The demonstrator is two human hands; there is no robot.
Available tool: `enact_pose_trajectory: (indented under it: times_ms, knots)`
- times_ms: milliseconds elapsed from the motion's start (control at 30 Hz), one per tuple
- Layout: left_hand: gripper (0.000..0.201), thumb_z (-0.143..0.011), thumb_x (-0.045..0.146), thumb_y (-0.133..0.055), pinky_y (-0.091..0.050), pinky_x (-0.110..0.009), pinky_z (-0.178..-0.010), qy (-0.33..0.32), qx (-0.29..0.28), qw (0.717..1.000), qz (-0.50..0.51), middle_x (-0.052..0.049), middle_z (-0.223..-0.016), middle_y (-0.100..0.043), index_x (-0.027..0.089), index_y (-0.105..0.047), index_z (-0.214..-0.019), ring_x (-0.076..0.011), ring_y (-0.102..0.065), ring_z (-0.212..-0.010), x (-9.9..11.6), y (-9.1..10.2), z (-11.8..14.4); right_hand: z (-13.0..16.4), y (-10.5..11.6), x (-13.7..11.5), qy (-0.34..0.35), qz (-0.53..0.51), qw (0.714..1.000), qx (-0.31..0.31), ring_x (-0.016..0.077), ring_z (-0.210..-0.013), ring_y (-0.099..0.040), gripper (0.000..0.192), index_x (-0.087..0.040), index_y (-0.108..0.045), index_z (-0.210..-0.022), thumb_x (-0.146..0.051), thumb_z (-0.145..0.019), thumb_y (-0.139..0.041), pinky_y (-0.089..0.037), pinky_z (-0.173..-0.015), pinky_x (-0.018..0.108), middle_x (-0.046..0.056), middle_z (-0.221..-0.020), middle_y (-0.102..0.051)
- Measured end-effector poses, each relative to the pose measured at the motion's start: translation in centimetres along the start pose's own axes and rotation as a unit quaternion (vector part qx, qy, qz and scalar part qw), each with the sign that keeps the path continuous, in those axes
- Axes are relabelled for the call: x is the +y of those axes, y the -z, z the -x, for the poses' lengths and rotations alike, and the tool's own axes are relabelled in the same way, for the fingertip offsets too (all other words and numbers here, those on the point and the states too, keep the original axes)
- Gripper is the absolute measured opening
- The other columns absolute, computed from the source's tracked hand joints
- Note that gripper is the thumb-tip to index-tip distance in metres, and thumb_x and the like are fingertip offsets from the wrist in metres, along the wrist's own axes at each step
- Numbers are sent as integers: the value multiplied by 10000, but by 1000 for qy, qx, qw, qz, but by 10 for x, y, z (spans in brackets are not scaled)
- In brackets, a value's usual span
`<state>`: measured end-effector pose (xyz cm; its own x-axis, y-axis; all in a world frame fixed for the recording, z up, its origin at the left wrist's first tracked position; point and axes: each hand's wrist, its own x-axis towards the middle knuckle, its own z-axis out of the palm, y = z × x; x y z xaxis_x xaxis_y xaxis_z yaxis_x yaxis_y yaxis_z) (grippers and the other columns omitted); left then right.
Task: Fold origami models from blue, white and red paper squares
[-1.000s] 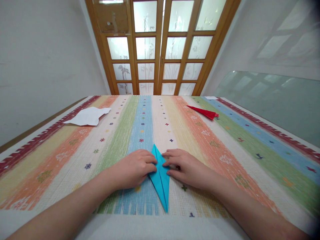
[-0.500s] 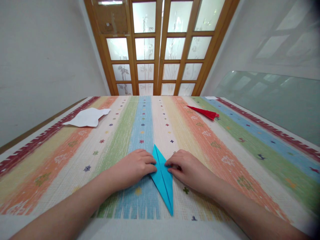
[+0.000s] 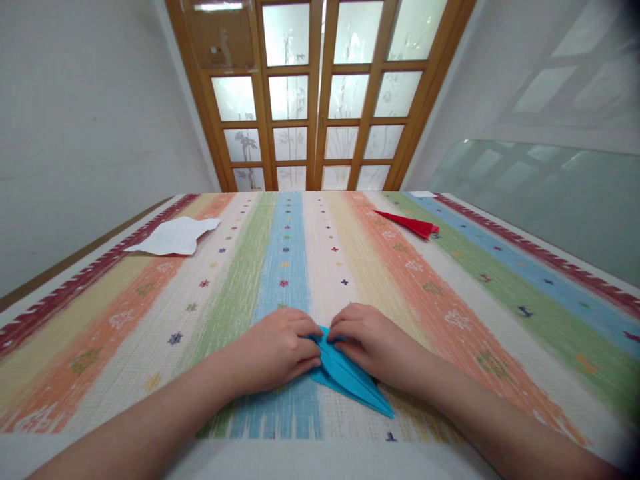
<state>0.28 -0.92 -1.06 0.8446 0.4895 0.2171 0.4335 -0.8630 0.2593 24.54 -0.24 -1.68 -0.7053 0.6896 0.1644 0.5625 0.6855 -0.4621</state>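
A blue sheet of folded paper (image 3: 350, 377) lies at the near middle of the table, its long point aimed down and to the right. My left hand (image 3: 283, 350) pinches its upper left edge with thumb and fingers. On the upper right edge, my right hand (image 3: 367, 340) closes its fingers on the same paper. The far end of the paper is partly hidden by the fingertips, and a crease runs along its length.
A striped, patterned cloth (image 3: 240, 280) covers the table. White paper (image 3: 173, 237) rests at the far left and a folded red paper (image 3: 407, 224) at the far right. Behind stand wooden doors with glass panes (image 3: 345, 97); a glass panel (image 3: 545, 200) leans at right.
The blue paper has turned, its near point swinging to the right. Its far tip, which stuck out beyond my hands, no longer does. My hands have come closer together.
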Motion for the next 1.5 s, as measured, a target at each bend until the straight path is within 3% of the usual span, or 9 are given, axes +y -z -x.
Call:
enact_pose_trajectory:
  times_ms: [333, 533, 700, 1000, 1133, 1267, 1400, 1500]
  knots:
    - [156, -945, 292, -631, -481, -391, -929, 85, 18, 993, 85, -70, -1115, -704, 197, -713, -1038, -237, -624, -1049, -1, -9, -3, 0, 0, -2, -37, 29, 999, 2, 215, -915, -630, 163, -214, -748, -1051, -223, -928, -642, -445, -816, 345, 63, -946, -727]
    - [236, -900, 319, -689, -450, -434, -986, 110, 16, 992, 65, -87, -1178, -662, 192, -645, -1095, -272, -579, -1121, -1, -15, -5, -1, -3, -2, -57, 31, 998, 11, 224, -946, -630, 223, -233, -732, -1108, -192, -899, -665, -427, -841, 356, 54, -996, -738]
    - [247, -877, 365, -719, -458, -432, -954, 130, 2, 991, 26, -75, -1099, -671, 190, -653, -1038, -271, -587, -1062, 2, -14, -8, -2, -4, 0, -49, 43, 998, 16, 213, -895, -613, 117, -196, -727, -953, -133, -872, -671, -411, -820, 348, 38, -905, -726]
    - [245, -915, 408, -654, -505, -441, -835, 182, -26, 981, -57, -86, -987, -659, 167, -649, -959, -291, -577, -969, 19, -10, -10, 0, 4, -8, -5, 21, 1000, 16, 205, -879, -568, 145, -183, -701, -882, -279, -961, -626, -400, -811, 344, 56, -883, -667]
    - [233, -923, 398, -641, -507, -434, -842, 173, -33, 983, -50, -87, -998, -654, 168, -648, -959, -283, -580, -972, 18, -8, -8, 3, 6, -12, 30, -8, 999, -22, 199, -904, -572, 69, -208, -728, -908, -221, -926, -662, -399, -798, 326, 53, -926, -664]
    - [207, -894, 350, -685, -490, -446, -916, 150, -30, 988, -25, -91, -1080, -664, 169, -656, -990, -285, -586, -1041, 14, -5, -6, 3, 4, -10, 70, -37, 994, -69, 170, -893, -603, 130, -231, -758, -931, -167, -934, -645, -401, -831, 308, 22, -891, -704]
    - [178, -915, 291, -665, -447, -456, -1003, 95, -11, 995, 9, -93, -1236, -646, 182, -674, -1056, -280, -571, -1156, 8, -6, -4, 2, 5, -3, 57, -42, 994, -81, 162, -845, -612, 135, -228, -782, -901, -189, -931, -656, -412, -796, 290, 23, -844, -708]
    - [160, -957, 248, -609, -448, -412, -999, 44, -10, 998, 51, -68, -1222, -667, 204, -693, -1086, -243, -593, -1144, 2, -7, -4, 3, 6, 0, 59, -48, 993, -90, 159, -845, -616, 145, -244, -791, -927, -198, -934, -654, -417, -806, 288, 19, -868, -719]
